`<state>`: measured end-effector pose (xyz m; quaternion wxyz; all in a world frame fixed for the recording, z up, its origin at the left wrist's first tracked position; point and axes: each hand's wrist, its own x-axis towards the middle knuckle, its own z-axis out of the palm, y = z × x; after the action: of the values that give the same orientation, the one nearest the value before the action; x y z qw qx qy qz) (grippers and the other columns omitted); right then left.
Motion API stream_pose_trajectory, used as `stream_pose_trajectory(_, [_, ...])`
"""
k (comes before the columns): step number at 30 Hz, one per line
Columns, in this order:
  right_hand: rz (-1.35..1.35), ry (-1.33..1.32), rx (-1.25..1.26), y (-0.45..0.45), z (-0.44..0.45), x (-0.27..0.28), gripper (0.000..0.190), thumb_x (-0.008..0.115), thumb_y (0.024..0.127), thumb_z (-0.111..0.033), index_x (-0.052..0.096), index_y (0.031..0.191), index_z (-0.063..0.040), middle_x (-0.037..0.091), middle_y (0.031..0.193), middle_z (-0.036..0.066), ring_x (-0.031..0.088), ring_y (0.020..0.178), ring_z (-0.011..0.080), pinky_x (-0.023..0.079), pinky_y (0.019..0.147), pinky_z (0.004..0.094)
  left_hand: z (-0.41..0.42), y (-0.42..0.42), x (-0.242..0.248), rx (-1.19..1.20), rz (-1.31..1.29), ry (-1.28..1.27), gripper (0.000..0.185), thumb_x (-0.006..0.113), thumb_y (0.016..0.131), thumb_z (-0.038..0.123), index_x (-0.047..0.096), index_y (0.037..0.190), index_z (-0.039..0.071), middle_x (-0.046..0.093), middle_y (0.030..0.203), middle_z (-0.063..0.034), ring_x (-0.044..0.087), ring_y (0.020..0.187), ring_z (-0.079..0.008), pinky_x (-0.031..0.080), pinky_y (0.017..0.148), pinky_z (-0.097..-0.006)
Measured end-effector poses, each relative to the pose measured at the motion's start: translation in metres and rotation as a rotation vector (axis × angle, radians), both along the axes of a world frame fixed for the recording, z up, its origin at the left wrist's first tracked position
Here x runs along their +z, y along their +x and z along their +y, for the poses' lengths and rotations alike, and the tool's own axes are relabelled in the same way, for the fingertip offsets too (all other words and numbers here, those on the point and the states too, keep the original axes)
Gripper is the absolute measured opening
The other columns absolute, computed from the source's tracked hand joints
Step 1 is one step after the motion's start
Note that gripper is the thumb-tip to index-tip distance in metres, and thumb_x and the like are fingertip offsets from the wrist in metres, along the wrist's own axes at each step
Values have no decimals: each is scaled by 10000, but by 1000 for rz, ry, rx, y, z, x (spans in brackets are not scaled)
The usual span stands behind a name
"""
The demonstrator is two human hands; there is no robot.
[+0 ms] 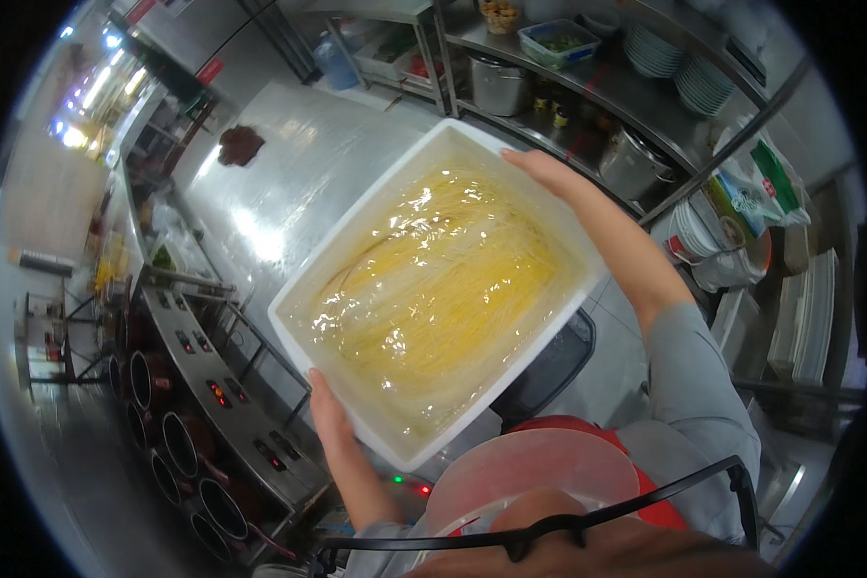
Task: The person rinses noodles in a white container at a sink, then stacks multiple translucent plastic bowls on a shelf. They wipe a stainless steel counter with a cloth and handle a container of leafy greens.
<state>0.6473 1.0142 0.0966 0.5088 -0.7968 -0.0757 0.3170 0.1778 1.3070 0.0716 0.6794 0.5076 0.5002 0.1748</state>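
A large white plastic tub (pixel 365 226) is held out before me, tilted across the view. Thin yellow and whitish noodle-like strands (pixel 462 282) lie in clear liquid inside it. My left hand (pixel 330 408) grips the tub's near left side, with the thumb at the rim. At the tub's far right side, my right hand (pixel 542 170) holds on with the thumb on the rim. The fingers of both hands are mostly hidden by the tub's walls.
Left are several brown pots (pixel 182 442) beside a steel control panel (pixel 220 390) with lit displays. Beyond the tub, a steel shelf (pixel 607 87) carries stacked plates and metal pots. A dark bin (pixel 560 361) stands below the tub. White buckets (pixel 690 231) are at right; a brown patch (pixel 240 145) marks the shiny surface.
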Motion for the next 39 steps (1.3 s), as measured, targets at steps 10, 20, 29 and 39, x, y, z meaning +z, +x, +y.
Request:
stream_pose_trajectory(10, [-410,-558,115,50,71,4,591,524,979,-490,634,1369,-61,573,1456,146,531,1351,310,394,1089,575,-6,6,-16,72,-16,-24,727,410,1067,568,527,1415,-59,619,1372,-145,600,1212,-267,457,1038,-369])
stream_pose_trajectory(20, [-1098,31,-114,-325,-192,-11,715,796,780,-221,517,1430,-113,381,1513,257,327,1416,480,294,1164,601,-52,56,-20,-229,15,149,641,431,1037,407,383,1519,-13,478,1515,-153,497,1328,-312,411,1104,-425])
stream_pose_trajectory(29, [212,-621,-2162,-841,-697,-143,464,687,877,-209,591,1295,-31,553,1409,229,548,1294,366,496,1001,481,-307,93,46,-483,41,1303,565,526,974,173,396,1491,-15,471,1498,-167,498,1311,-312,407,1102,-435])
stream_pose_trajectory(39, [590,-367,-2527,-1118,-715,-341,722,886,675,-454,668,1114,76,713,1117,250,687,1060,389,539,895,435,-839,-59,28,-1918,-664,861,539,638,892,-22,473,1401,42,510,1403,-124,517,1260,-255,450,1042,-413])
